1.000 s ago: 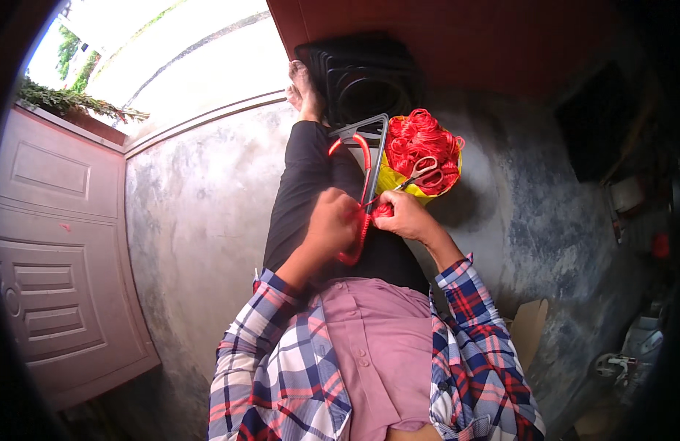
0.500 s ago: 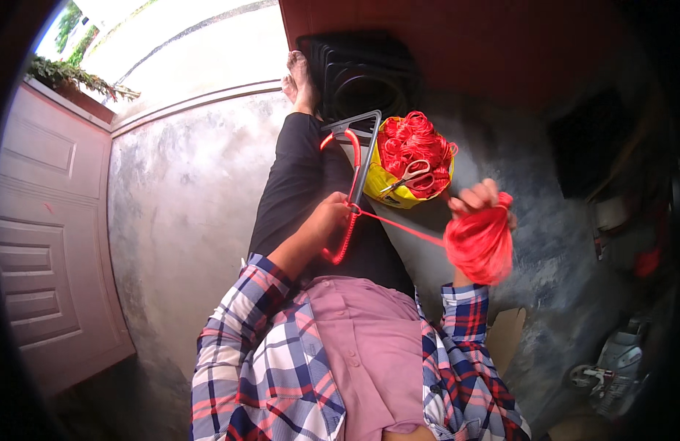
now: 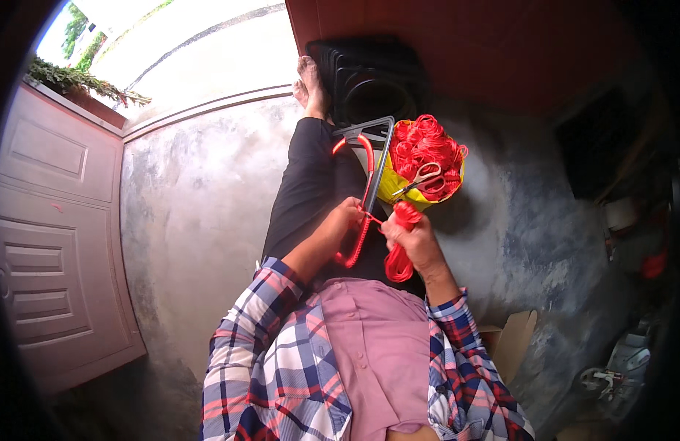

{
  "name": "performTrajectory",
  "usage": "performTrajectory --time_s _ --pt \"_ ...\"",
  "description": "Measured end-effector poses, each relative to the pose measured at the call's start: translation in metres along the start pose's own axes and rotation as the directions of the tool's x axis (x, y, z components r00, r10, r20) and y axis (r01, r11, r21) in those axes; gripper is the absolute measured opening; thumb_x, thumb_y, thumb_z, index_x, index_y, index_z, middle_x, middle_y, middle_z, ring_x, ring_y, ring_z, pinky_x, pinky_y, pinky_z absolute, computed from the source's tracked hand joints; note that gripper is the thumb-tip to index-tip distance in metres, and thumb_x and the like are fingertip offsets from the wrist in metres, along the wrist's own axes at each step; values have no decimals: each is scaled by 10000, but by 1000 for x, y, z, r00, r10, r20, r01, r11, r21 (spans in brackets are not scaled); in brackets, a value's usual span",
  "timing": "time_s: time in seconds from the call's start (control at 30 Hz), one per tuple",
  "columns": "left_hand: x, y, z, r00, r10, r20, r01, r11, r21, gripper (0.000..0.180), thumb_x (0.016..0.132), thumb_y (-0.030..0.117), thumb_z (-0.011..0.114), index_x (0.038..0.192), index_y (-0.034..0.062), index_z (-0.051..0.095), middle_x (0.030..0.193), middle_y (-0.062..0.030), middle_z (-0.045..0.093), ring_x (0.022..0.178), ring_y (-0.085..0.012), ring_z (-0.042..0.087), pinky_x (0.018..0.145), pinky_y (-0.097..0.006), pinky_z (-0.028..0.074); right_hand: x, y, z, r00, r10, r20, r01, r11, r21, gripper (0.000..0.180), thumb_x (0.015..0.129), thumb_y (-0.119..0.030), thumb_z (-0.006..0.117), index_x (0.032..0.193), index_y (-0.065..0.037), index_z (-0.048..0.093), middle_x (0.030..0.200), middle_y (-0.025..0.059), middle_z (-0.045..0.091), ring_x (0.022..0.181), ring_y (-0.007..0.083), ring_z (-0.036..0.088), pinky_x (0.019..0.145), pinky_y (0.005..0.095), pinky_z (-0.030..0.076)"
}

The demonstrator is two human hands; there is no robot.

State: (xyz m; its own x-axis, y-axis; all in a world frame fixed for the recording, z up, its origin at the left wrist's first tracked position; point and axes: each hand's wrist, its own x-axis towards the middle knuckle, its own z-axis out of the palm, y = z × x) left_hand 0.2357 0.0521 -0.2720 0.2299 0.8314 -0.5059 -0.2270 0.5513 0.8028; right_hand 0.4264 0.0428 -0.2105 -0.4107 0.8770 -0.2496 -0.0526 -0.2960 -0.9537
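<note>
1. Red cord, gathered into a hank (image 3: 400,263), is gripped in the right hand (image 3: 415,239), whose fingers curl round its middle so that one end bulges out on the far side and the other hangs out on the near side.

2. To its left, the left hand (image 3: 346,214) grasps the near part of a dark grey frame (image 3: 388,147); whether its fingertips also pinch the cord cannot be told. A short red strand (image 3: 374,217) spans the gap between the hands.

3. That frame lies over the person's dark trousers (image 3: 296,180), with its corner pointing to the far side. Red wrapping (image 3: 370,165) covers a curved part of it, running from the far end to a bend just beside the left hand, on the near side.

4. Just beyond the right hand stands a yellow bag (image 3: 388,185), filled with a heap of red cord (image 3: 428,143). Scissors (image 3: 416,182) with orange-pink handles lie across its near side, blades toward the left.

5. Farther off, black frames (image 3: 366,62) are stacked beside a bare foot (image 3: 309,84).

6. Outermost, a panelled door (image 3: 57,242) stands at the left, and a piece of cardboard (image 3: 516,344) at the near right, over a mottled grey floor (image 3: 200,176).
</note>
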Motion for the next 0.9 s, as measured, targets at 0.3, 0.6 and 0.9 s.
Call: performTrajectory --time_s 0.3,0.6,0.9 --pt "3 7 10 991 -11 -134 34 985 172 318 732 77 510 1044 22 536 884 -87 580 819 -211 552 797 -311 443 -12 -25 -12 1000 -23 -22 25 989 143 192 886 -125 624 718 -74 546 606 -31 495 534 72 478 506 245 374" --pt "-47 31 61 748 623 229 -530 353 771 275 725 37 689 985 40 596 982 -143 624 970 -331 599 888 -424 448 -64 -143 -101 788 -593 -167 615 747 253 266 976 -326 548 974 -60 553 721 53 582 604 139 566 651 277 488" --pt "-7 27 0 720 615 -322 -366 730 578 84 823 4 681 849 18 602 728 -25 594 679 -72 549 621 -249 475 -30 -57 -65 900 -433 -44 400 863 -308 246 766 -89 563 1008 -47 552 955 72 565 909 168 563 814 352 476"
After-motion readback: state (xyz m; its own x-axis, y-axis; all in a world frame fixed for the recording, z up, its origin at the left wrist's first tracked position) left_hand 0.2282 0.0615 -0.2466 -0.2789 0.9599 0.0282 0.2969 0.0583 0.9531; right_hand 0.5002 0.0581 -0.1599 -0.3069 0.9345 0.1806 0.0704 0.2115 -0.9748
